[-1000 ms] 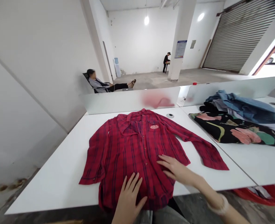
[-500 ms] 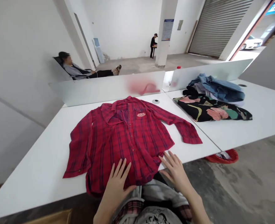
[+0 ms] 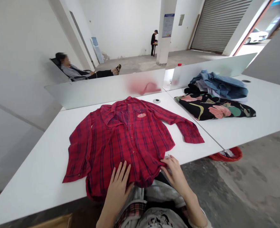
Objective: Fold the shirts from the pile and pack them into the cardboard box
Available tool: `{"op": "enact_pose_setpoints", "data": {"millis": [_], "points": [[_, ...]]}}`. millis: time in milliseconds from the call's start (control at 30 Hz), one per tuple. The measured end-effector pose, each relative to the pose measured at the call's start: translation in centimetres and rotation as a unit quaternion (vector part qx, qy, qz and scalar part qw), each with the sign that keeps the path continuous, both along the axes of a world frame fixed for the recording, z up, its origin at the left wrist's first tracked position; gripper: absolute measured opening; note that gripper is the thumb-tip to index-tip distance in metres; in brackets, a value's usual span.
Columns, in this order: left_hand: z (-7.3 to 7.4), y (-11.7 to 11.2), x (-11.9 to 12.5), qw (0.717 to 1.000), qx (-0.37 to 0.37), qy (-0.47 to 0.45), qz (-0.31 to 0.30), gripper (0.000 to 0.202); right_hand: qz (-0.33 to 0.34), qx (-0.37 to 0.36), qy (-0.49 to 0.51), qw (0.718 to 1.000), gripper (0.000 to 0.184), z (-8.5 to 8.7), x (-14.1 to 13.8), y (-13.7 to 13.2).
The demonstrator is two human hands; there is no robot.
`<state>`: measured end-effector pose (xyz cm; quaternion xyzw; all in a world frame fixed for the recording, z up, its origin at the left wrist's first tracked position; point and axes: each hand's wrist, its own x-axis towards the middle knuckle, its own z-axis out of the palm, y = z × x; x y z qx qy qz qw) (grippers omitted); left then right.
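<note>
A wide concrete floor (image 3: 246,180) is stretching away, with a person (image 3: 75,70) reclining in a chair at 11 o'clock, beyond a frosted divider (image 3: 102,88). Another person (image 3: 153,42) is standing far off at 12 o'clock. A white surface (image 3: 33,186) is running across the foreground. A black floral garment (image 3: 213,107) and a denim pile (image 3: 218,84) are lying on it at 1 o'clock. A red plaid shirt (image 3: 121,139) is lying spread out, front up, at 12 o'clock from the hands, collar pointing away. The left hand (image 3: 118,186) is resting open and released on the shirt's lower front. The right hand (image 3: 175,172) is touching the hem at 1 o'clock from the left hand, fingers curled; whether it is gripping the cloth, I cannot tell.
</note>
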<state>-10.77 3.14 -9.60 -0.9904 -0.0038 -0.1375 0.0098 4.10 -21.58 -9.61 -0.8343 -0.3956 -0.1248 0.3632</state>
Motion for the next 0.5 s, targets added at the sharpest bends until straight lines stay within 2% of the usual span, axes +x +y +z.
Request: {"op": "enact_pose_setpoints", "data": {"millis": [167,233,300,400,500], "points": [[-0.5,0.4,0.2,1.0,0.011,-0.007,-0.008,0.062,0.026,-0.017,-0.032,0.999,0.049,0.0,1.0,0.7],[-0.6,0.6,0.2,1.0,0.01,-0.012,-0.011,0.062,0.017,0.002,-0.038,0.999,0.054,0.0,1.0,1.0],[-0.8,0.7,0.1,1.0,0.011,-0.014,-0.011,0.06,-0.008,0.044,-0.037,0.998,0.052,0.4,0.6,1.2],[-0.9,0.8,0.1,1.0,0.015,-0.007,-0.01,0.057,-0.045,0.111,-0.058,0.991,0.043,2.0,-0.7,1.2],[-0.9,0.8,0.1,1.0,0.021,-0.009,-0.006,0.056,-0.05,0.154,-0.082,0.983,0.043,3.4,-1.6,0.8]]}}
